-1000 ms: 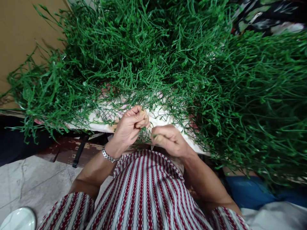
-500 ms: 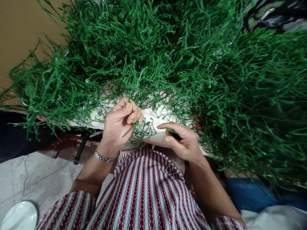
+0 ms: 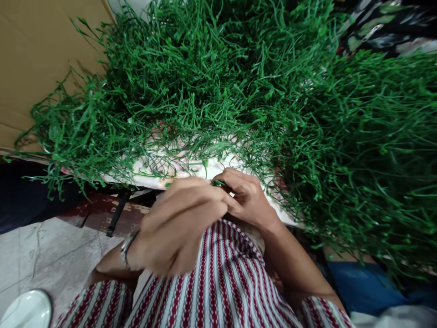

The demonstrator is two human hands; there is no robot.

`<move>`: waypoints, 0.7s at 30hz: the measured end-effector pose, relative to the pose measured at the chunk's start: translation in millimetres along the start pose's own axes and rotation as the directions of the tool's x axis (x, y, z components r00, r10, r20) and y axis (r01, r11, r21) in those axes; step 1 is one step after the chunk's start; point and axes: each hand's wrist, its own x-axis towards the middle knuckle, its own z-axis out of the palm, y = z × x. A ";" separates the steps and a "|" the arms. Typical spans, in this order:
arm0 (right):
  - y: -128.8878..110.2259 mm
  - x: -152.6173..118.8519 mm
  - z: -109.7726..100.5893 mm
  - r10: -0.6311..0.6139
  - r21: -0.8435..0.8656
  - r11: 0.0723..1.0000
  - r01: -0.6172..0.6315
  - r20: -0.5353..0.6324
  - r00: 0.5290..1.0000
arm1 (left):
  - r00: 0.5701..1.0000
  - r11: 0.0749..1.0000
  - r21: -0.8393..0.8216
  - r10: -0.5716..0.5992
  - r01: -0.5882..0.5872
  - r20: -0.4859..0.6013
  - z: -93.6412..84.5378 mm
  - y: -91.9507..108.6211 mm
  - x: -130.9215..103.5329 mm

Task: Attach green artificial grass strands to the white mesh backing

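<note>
My left hand (image 3: 180,223) is smeared by motion, back upward, its fingers reaching to my right hand (image 3: 247,198). Whether it holds anything is hidden. The thumb and forefinger of my right hand are closed together at the left hand's fingertips, with a bit of green stem (image 3: 218,183) showing at them. Just beyond both hands, thin green plastic-looking stems (image 3: 205,109) with small branched tips lie in a large tangled heap. A few loose ones rest on the pale patterned cloth (image 3: 211,169) at the near edge.
More green stems (image 3: 368,150) pile up on the right and hang over the edge. A cardboard panel (image 3: 44,59) stands at the left. Dark floral fabric (image 3: 382,27) is at the back right. Below are a tiled floor (image 3: 61,250) and a white round object (image 3: 27,310).
My left hand has turned back-upward and moved down and right to meet my right hand. The green stems it held no longer show. My right thumb and forefinger have closed.
</note>
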 end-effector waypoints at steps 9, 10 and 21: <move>-3.1 0.3 1.1 0.019 0.020 1.000 -0.019 0.007 1.000 | 0.951 0.903 0.389 0.059 -0.180 0.304 17.8 -33.6 13.3; -3.4 0.3 0.4 0.025 0.034 0.999 -0.025 0.007 1.000 | 0.949 0.912 0.373 0.050 -0.171 0.311 16.1 -32.8 12.9; 6.4 1.1 -0.2 0.096 0.301 0.943 -0.144 0.168 0.981 | 0.889 0.937 -0.151 -0.237 0.317 0.392 8.4 -43.8 11.3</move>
